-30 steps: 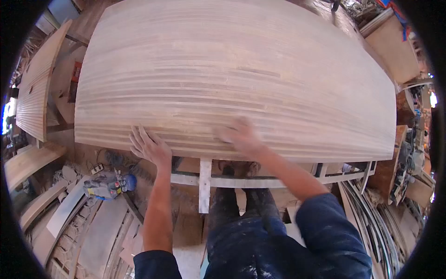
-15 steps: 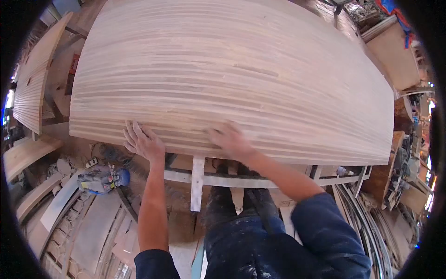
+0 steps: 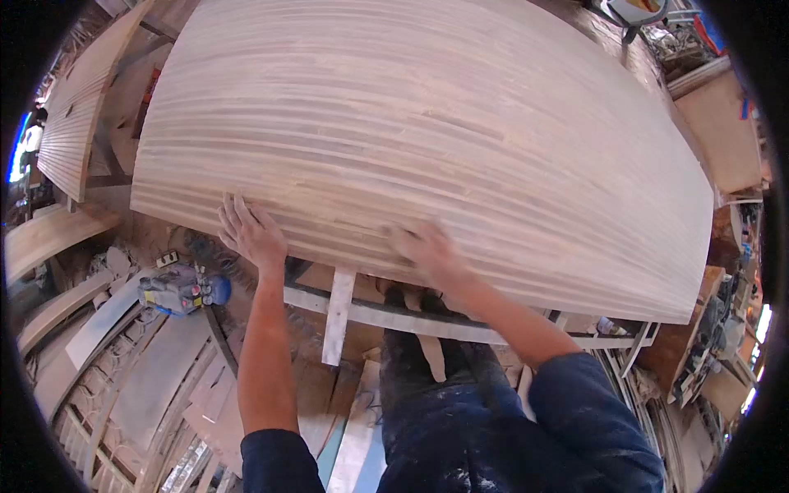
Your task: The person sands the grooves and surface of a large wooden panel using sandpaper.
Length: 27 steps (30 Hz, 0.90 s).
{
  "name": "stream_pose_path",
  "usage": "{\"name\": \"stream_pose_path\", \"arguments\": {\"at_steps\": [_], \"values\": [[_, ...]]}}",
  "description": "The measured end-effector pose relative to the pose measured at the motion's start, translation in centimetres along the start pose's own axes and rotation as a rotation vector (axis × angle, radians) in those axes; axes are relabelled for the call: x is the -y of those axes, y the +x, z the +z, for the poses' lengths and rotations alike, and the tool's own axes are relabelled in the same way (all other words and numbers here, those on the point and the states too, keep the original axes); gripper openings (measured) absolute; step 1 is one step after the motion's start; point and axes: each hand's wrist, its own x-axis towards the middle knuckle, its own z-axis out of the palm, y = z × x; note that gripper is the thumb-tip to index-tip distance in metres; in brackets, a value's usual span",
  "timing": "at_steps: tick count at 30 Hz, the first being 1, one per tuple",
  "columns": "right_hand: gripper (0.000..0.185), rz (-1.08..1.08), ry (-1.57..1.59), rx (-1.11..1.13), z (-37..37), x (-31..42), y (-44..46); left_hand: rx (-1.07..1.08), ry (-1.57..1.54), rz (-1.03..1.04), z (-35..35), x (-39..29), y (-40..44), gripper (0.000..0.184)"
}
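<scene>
A large pale wooden panel [image 3: 427, 123] with dusty, striped grooves fills the middle of the view. My left hand [image 3: 253, 237] lies on its near edge, left of centre, fingers spread and dusty, holding nothing. To its right, my right hand [image 3: 427, 249] is over the near part of the panel, smeared by motion. Its fingers are too blurred to read, and I cannot make out anything under them.
A pale support frame [image 3: 394, 316] with an upright strip [image 3: 339, 316] is below the near edge. A dusty machine with a blue end [image 3: 182, 290] sits at lower left among boards. Another grooved panel [image 3: 86, 107] stands at left, and a chair [image 3: 634, 12] at upper right.
The view has turned slightly, so the panel appears tilted, lower at the right. My left hand stays on the near edge. My right hand is still blurred, moving over the surface.
</scene>
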Motion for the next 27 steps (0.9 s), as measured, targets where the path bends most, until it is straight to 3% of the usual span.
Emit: {"name": "stream_pose_path", "arguments": {"at_steps": [3,5,8,10,13,15,18,20,21,22,24,27], "values": [[0.033,0.186,0.050,-0.027,-5.3,-1.4,-5.0,-0.004,0.018,-0.012,0.2,0.0,0.3,0.046],[0.034,0.283,0.244,0.095,-2.2,-1.0,-2.9,-0.016,0.031,-0.001,0.2,0.3,0.1,0.046],[0.033,-0.082,0.039,-0.149,4.3,2.7,5.3,0.012,0.010,0.008,-0.1,0.3,-0.1,0.046],[0.035,-0.029,0.087,-0.101,7.5,5.2,10.5,0.018,0.002,0.026,0.1,0.3,0.1,0.046],[0.037,-0.049,0.088,-0.052,6.7,3.8,9.4,0.039,0.021,0.019,0.1,0.3,0.2,0.046],[0.035,0.030,0.219,-0.001,1.4,0.0,2.0,0.057,0.001,-0.009,-0.3,-0.1,0.1,0.047],[0.028,0.091,0.002,0.125,-9.3,-4.7,-7.3,0.053,-0.021,-0.029,0.0,0.2,0.2,0.047],[0.031,0.433,0.317,0.113,-11.1,-6.9,-11.5,0.033,-0.024,-0.006,0.2,0.5,0.4,0.047],[0.031,0.437,0.321,0.114,-10.1,-6.9,-11.1,0.033,-0.020,-0.004,0.0,0.4,0.4,0.047],[0.031,0.592,0.562,0.157,-8.5,-6.6,-9.7,0.034,-0.016,0.000,0.0,0.3,0.3,0.047],[0.038,0.604,0.690,0.293,-4.6,-4.2,-3.0,0.033,-0.014,-0.007,-0.1,0.0,0.4,0.047],[0.030,0.792,1.118,0.294,-0.2,2.5,8.0,0.041,-0.001,0.014,0.0,1.0,0.0,0.047]]}}
